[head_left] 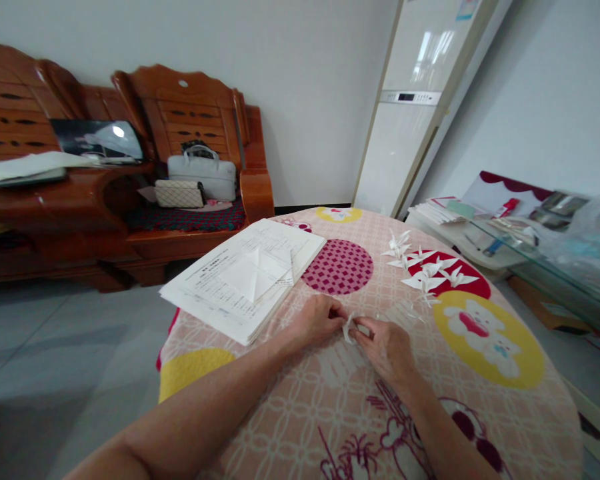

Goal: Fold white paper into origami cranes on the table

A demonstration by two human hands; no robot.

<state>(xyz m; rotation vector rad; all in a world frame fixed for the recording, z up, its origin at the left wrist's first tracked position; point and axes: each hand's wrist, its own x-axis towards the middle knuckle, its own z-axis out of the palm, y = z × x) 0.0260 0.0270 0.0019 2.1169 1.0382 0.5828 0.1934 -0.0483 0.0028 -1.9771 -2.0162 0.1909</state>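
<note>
Between my two hands, over the middle of the table, is a small piece of folded white paper (349, 330). My left hand (323, 319) pinches its left side with the fingertips. From the right, my right hand (384, 345) grips it between thumb and fingers. The fingers cover much of the paper, so its exact folded shape is hard to make out. Several white paper cranes (430, 268) stand in a group to the right, beyond my right hand. To the left lies a stack of printed sheets (215, 280) with a creased white paper square (256, 272) on top.
A patterned cloth covers the round table (290, 407). On the right is a glass-topped side table (545, 267) with papers, a red item and a plastic bag (597, 230). Wooden chairs (190, 107) holding bags (203, 175) and a tall white cabinet-like unit (400, 140) stand behind.
</note>
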